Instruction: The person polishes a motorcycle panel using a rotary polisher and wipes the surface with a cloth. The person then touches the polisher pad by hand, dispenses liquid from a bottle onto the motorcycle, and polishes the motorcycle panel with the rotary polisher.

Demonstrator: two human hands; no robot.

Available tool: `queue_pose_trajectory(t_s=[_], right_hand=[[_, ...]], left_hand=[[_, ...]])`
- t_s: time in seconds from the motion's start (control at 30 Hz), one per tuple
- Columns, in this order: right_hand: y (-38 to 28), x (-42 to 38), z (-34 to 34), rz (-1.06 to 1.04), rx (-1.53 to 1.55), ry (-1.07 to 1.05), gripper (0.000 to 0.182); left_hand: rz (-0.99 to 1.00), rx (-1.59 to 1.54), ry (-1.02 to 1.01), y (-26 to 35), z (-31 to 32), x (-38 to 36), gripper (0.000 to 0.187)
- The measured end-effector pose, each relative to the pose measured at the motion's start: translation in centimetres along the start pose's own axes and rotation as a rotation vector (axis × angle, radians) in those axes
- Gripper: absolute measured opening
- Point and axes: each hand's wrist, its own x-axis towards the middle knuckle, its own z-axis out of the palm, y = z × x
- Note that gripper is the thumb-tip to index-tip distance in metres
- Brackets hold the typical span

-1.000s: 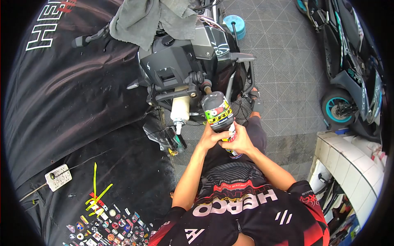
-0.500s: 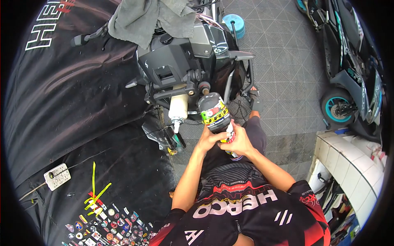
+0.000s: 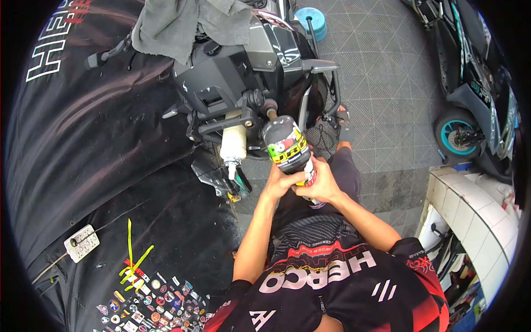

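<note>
Both of my hands are wrapped round a dark bottle (image 3: pixel 286 145) with a yellow and green label, in front of my body. My left hand (image 3: pixel 281 181) grips its lower part from the left, and my right hand (image 3: pixel 321 183) from the right, with the fingers meeting. Just beyond the bottle stands a black motorcycle (image 3: pixel 207 83). A pale bottle with a clear nozzle (image 3: pixel 233 145) hangs nozzle-down at the motorcycle's rear, left of my hands. A grey cloth (image 3: pixel 168 30) drapes over the motorcycle.
A power strip (image 3: pixel 82 243) lies on the black sheet at the left, above many stickers (image 3: pixel 157 301). A second motorcycle (image 3: pixel 481 116) stands at the right, near a white tiled counter (image 3: pixel 470 210). A blue round container (image 3: pixel 313 23) is on the floor. Another person's foot (image 3: pixel 345 130) shows.
The view has shifted slightly, so the motorcycle sits a little further left and up. Both hands still hold the dark bottle in nearly the same pose.
</note>
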Motion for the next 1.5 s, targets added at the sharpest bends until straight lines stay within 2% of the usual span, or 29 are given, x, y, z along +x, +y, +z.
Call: queue_pose_trajectory(t_s=[0.07,0.3,0.37,0.43,0.47,0.57,0.7,0.93,1.03,1.1,1.17,1.27,1.37,1.5], right_hand=[[0.5,0.2,0.2,0.028,0.016,-0.004,0.077],[-0.7,-0.7,-0.7,0.063,0.011,-0.045,0.071],[-1.0,-0.4,-1.0,0.056,-0.017,-0.026,0.072],[-1.7,0.3,-1.2,0.009,-0.052,0.006,0.074],[-2.3,0.7,-1.2,-0.03,-0.017,0.028,0.058],[-4.0,2.1,-1.5,-0.044,-0.007,0.071,0.062],[-4.9,3.6,-1.7,-0.083,-0.012,0.116,0.063],[-5.9,2.5,-1.4,-0.063,-0.022,0.141,0.057],[-5.3,3.5,-1.0,-0.128,0.028,0.158,0.056],[-5.5,3.9,-1.0,-0.087,0.031,0.171,0.055],[-5.0,3.9,-1.2,-0.067,-0.018,0.151,0.079],[-4.9,3.5,-1.2,-0.147,0.041,0.155,0.056],[-4.5,3.8,-1.6,-0.054,0.008,0.119,0.083],[-4.2,3.8,-1.2,-0.083,0.035,0.136,0.081]], left_hand=[[0.004,0.04,-0.008,-0.2,-0.4,0.1,0.08],[-0.019,-0.062,0.043,-1.9,0.4,-0.9,0.091],[-0.002,-0.064,0.032,-1.7,0.6,-0.2,0.088],[0.027,-0.055,0.008,-0.8,0.4,0.7,0.085],[0.045,-0.048,-0.018,-0.2,0.2,1.3,0.082],[0.093,-0.037,-0.074,2.6,0.3,2.9,0.072],[0.113,-0.024,-0.096,4.7,0.4,4.5,0.071],[0.127,0.006,-0.147,3.9,0.1,3.6,0.069],[0.088,0.013,-0.11,5.3,0.0,4.3,0.068],[0.084,0.033,-0.091,6.7,0.3,4.6,0.07],[0.081,0.043,-0.093,6.9,0.5,4.5,0.072],[0.117,0.051,-0.124,5.2,-0.1,4.7,0.073],[0.099,0.062,-0.113,5.3,-0.2,4.9,0.073],[0.096,0.087,-0.078,6.3,0.4,4.7,0.073]])
